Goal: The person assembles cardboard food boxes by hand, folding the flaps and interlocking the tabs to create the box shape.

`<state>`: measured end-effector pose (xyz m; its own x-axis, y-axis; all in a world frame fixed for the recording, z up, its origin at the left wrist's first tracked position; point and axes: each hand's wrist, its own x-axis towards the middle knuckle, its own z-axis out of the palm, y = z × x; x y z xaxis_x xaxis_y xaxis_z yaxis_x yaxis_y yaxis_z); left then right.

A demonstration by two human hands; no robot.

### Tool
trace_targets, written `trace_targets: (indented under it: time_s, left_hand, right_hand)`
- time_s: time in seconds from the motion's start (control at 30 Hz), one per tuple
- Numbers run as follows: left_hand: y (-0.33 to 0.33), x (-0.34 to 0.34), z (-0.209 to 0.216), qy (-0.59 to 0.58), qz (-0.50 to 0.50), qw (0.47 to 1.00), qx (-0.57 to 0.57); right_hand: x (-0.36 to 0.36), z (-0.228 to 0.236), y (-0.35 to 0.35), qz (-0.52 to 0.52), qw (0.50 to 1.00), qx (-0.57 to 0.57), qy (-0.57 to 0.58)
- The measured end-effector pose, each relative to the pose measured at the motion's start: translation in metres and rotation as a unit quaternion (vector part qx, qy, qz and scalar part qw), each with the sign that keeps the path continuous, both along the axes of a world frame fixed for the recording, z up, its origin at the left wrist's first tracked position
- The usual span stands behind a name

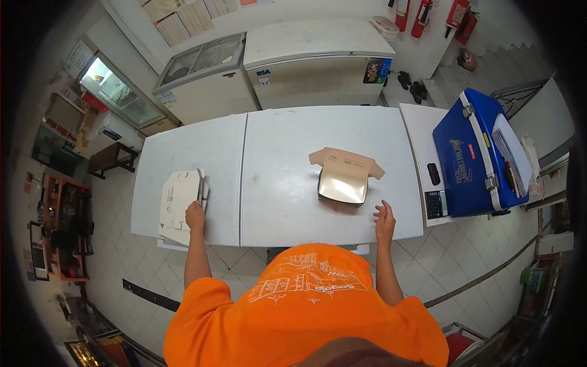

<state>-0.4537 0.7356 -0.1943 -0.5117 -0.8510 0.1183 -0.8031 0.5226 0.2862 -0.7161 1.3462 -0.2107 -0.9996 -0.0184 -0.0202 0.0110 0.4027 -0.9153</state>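
Observation:
My left hand (195, 215) is closed on the right edge of a pale, flat cardboard box blank (176, 199) at the left of the table. This blank lies on a small stack of others, and a darker edge shows beside my fingers. Right of the table's middle stands a folded cardboard box (342, 186), brown with a shiny face. Its brown flap with side tabs (345, 163) spreads out toward the far side. My right hand (384, 221) hovers near the box's right corner, apart from it. Its fingers are spread, with nothing in them.
The white table (287, 147) has a seam left of centre. On a side table at right stand a blue cooler box (471, 153), a calculator (436, 205) and a dark oblong object (433, 174). Beyond the table are a white chest freezer (312, 79) and a glass-topped freezer (208, 82).

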Motion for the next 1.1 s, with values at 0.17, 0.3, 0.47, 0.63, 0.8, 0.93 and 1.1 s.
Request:
trace_targets:
  time_s: [0.17,0.3,0.47,0.63,0.8,0.93,1.1]
  left_hand:
    - [-0.010,-0.004,0.005,0.069,0.047,0.991,0.108]
    - [-0.043,0.016,-0.017,0.213,0.061,0.931,0.290]
    - [-0.047,0.013,-0.002,0.299,0.182,0.804,0.480]
    - [-0.053,0.017,0.032,0.318,0.148,0.810,0.469]
    - [-0.016,0.015,0.138,0.116,0.138,0.972,-0.149]
    - [-0.031,0.026,0.141,-0.061,-0.005,0.981,-0.185]
    - [-0.025,0.024,0.112,0.059,0.065,0.988,-0.130]
  right_hand:
    - [-0.005,0.002,-0.004,0.003,0.999,-0.052,-0.018]
    - [-0.009,0.013,-0.022,0.013,0.996,-0.080,-0.028]
    - [-0.013,0.011,-0.030,0.058,0.997,-0.057,-0.002]
    - [-0.015,0.007,-0.023,0.077,0.996,-0.020,0.027]
    - [-0.012,0.014,-0.013,0.059,0.997,-0.020,0.034]
    - [-0.013,0.021,-0.013,0.033,0.996,-0.075,0.039]
    - [-0.010,0.023,-0.016,0.018,0.994,-0.101,0.040]
